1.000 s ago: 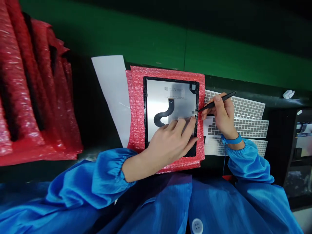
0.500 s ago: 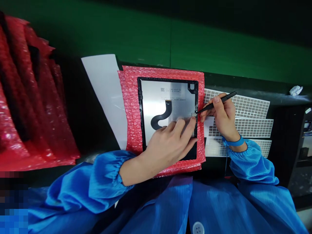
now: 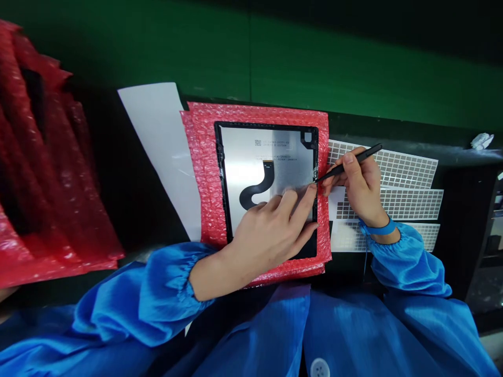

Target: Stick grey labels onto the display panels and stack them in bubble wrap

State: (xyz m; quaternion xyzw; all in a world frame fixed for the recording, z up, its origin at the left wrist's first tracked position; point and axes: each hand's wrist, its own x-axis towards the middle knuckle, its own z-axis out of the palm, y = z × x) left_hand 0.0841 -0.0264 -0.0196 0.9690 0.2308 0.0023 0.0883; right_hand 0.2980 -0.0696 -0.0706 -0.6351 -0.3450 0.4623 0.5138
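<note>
A tablet screen panel point(image 3: 243, 157) lies in its black frame with the silvery back facing up, on red bubble-wrap point(image 3: 196, 157). A curved black flex cable point(image 3: 267, 180) sits on it. My left hand point(image 3: 271, 225) rests palm down over the lower part, fingers apart, its index fingertip pressing at the right edge of the frame. My right hand point(image 3: 361, 186) is closed around slim black tweezers point(image 3: 349, 164). Their tip meets that same edge, just beside the left index fingertip. Whatever lies beneath that fingertip is hidden.
Sheets of small grey labels point(image 3: 408, 204) lie to the right, partly behind my right hand. A white paper sheet point(image 3: 153, 131) is left of the bubble-wrap. Red bubble-wrap bags point(image 3: 74, 209) are stacked at far left. A crumpled white scrap point(image 3: 482, 141) sits at far right.
My left index fingertip has slid slightly up the frame's right edge, covering a small silvery piece visible before. The tweezers' tip has moved slightly left. The view has shifted a little.
</note>
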